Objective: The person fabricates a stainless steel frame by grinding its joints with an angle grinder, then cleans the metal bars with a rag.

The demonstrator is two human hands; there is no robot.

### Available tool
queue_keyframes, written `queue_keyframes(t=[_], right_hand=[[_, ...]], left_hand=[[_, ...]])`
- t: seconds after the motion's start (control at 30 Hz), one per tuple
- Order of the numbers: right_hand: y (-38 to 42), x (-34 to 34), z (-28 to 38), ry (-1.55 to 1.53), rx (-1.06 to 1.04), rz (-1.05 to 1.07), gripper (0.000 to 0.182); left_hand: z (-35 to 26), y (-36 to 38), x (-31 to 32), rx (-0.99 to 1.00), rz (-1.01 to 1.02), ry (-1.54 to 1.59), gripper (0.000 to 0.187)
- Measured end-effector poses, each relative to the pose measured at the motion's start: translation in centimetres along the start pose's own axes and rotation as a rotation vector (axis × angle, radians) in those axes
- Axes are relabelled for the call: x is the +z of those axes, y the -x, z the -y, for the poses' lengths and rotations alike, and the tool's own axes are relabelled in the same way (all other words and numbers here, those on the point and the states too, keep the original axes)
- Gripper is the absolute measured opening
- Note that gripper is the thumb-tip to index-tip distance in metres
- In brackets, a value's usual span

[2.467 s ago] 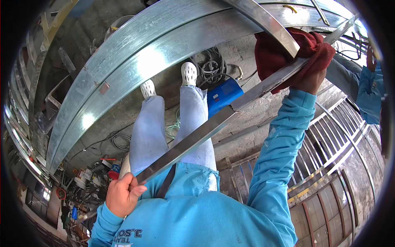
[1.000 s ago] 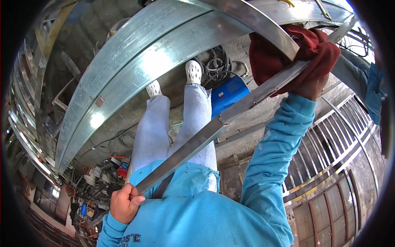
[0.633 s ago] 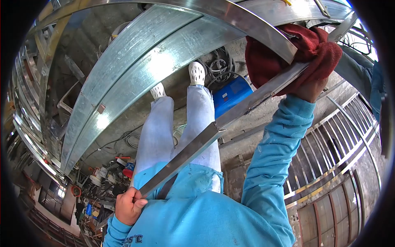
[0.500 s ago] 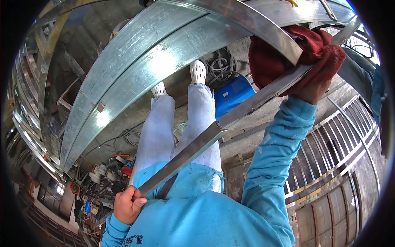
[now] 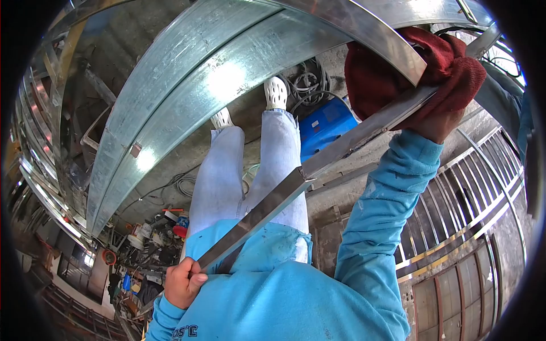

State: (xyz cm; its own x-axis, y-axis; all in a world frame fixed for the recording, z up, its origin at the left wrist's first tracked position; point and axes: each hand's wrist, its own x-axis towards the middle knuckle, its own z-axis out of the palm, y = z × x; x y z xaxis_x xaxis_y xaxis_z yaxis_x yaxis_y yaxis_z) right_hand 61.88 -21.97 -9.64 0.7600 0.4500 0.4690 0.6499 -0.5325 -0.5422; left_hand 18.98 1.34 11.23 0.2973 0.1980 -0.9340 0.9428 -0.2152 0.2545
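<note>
Down below the metal bar (image 5: 253, 219), cables (image 5: 310, 85) lie on grey floor (image 5: 358, 161).

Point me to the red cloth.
In the head view, the red cloth is at upper right, over the right hand and against the bar, by the tip of the curved strip.

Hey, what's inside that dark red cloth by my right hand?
The metal bar runs into a fold of the red cloth. The stretch inside and part of your right hand are covered, so I can't tell whether they touch.
</note>
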Motion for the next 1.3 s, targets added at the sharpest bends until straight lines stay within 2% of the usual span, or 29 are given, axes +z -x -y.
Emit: queue_keyframes(t=[0.13,0.23,0.37,0.43,0.57,0.63,0.67,0.7,0.77,0.83,0.93,0.97,1.1,1.2,1.23,1.3], right_hand=[[0.2,-0.7,0.3,0.147,-0.095,0.055,0.052],[0.6,-0.5,-0.6,-0.383,0.373,-0.063,0.049],[0.2,-0.7,0.6,-0.28,0.309,-0.094,0.041],[0.2,-0.6,0.7,-0.331,0.321,-0.117,0.041],[0.0,-0.2,0.7,-0.631,0.42,-0.178,0.044],[-0.5,-0.3,0.9,-0.301,0.185,-0.138,0.048],[-1.1,-0.6,1.3,0.099,-0.071,-0.085,0.05],[-1.1,-0.6,1.0,0.151,-0.1,-0.089,0.05],[-0.1,-0.9,0.5,-0.054,0.13,-0.112,0.051],[0.5,-1.0,-0.8,-0.291,0.4,-0.155,0.052],[0.8,-1.0,-4.6,-0.41,0.654,-0.13,0.053],[1.1,-1.1,-6.0,-0.405,0.714,-0.098,0.053],[5.0,-2.6,-10.1,-0.212,0.847,0.162,0.055],[11.5,-2.9,-9.4,0.092,0.783,0.541,0.057],[13.1,-2.7,-7.0,0.173,0.732,0.665,0.057],[10.8,-2.9,7.6,0.408,0.62,0.974,0.055]], left_hand=[[-0.8,0.9,-0.6,-0.036,-0.005,0.01,0.068],[-1.6,1.2,-0.7,-0.057,0.003,0.007,0.065],[-1.4,1.3,-0.8,-0.071,-0.011,-0.007,0.063],[-1.3,1.3,-0.9,-0.055,-0.008,-0.016,0.063],[-1.1,0.9,-1.3,-0.041,0.018,0.002,0.062],[-0.6,0.6,-1.4,-0.026,0.029,0.006,0.066],[-0.3,0.5,-1.5,-0.02,0.028,0.007,0.068],[0.0,0.5,-1.7,-0.021,0.052,-0.02,0.065],[0.6,0.5,-2.6,-0.022,0.069,-0.074,0.061],[1.1,1.0,-3.5,0.029,-0.005,-0.083,0.061],[3.6,2.7,-5.5,0.141,-0.098,-0.101,0.062],[3.5,3.6,-6.3,0.125,-0.173,-0.113,0.065],[5.7,6.9,-10.0,0.329,-0.523,-0.105,0.075],[8.3,11.2,-12.8,0.385,-0.925,0.245,0.081],[9.3,13.1,-13.8,0.403,-1.073,0.351,0.083],[10.0,17.6,-16.0,0.618,-1.207,0.625,0.082]])
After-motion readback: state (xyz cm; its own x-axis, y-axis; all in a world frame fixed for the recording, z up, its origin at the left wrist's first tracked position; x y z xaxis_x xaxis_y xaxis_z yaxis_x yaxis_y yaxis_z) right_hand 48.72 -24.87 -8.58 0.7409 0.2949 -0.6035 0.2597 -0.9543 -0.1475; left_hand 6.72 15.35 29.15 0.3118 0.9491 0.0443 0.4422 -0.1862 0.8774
